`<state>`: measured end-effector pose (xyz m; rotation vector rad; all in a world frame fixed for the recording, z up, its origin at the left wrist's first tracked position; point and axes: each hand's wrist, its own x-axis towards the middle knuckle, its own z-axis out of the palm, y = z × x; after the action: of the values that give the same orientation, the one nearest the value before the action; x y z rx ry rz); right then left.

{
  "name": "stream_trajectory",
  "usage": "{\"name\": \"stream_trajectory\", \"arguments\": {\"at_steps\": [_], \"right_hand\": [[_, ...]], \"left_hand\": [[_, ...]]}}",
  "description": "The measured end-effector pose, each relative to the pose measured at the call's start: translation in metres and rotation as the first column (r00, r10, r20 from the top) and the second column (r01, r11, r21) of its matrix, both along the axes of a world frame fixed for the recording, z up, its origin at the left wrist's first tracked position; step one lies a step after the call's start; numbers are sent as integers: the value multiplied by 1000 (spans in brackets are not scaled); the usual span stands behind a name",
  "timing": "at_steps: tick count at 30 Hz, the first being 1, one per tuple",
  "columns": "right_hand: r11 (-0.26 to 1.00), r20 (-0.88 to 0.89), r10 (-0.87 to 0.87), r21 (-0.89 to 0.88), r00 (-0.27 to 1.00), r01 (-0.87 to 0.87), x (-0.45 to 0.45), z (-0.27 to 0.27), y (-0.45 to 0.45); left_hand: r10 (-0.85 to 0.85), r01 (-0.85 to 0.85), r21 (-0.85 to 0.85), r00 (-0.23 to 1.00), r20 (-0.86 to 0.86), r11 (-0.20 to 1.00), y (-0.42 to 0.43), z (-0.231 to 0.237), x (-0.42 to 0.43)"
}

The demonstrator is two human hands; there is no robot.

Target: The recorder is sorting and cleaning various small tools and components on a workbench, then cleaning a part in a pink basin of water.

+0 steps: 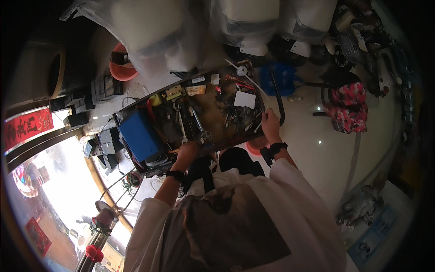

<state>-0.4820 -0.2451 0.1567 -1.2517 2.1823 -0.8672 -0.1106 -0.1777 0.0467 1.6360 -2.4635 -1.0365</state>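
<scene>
A dark tool cart tray (217,148) lies before me, holding wrenches, small parts and boxes. My left hand (188,152) is at its near edge, beside the lower end of a combination wrench (181,125); its fingers are hard to make out, so its hold is unclear. My right hand (271,123) is closed on a thin white plastic strip (255,84) at the tray's right corner. The strip curves up across the tray and passes a round white disc (242,70). A ratchet-like metal tool (200,125) and a white card (244,99) lie in the tray.
A blue box (139,135) sits at the tray's left end. Beyond the tray stand plastic-wrapped scooters (153,30). A blue bag (278,80) and a camouflage-patterned cover (350,105) are at the right. Red basins (122,63) and black boxes (107,89) are on the left.
</scene>
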Motion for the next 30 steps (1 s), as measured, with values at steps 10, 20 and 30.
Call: {"name": "stream_trajectory", "arguments": {"at_steps": [10,20,30], "right_hand": [[295,228,-949,394,218,871,-253,-101,376],[929,244,-250,333,937,162,-102,-110,167],[725,-490,651,178,580,-665,51,-60,-42]], "left_hand": [[22,-16,65,995,-98,998,-1,17,10],[295,-258,229,945,-142,939,3,30,4],[428,-393,250,898,-101,885,28,49,16]]}}
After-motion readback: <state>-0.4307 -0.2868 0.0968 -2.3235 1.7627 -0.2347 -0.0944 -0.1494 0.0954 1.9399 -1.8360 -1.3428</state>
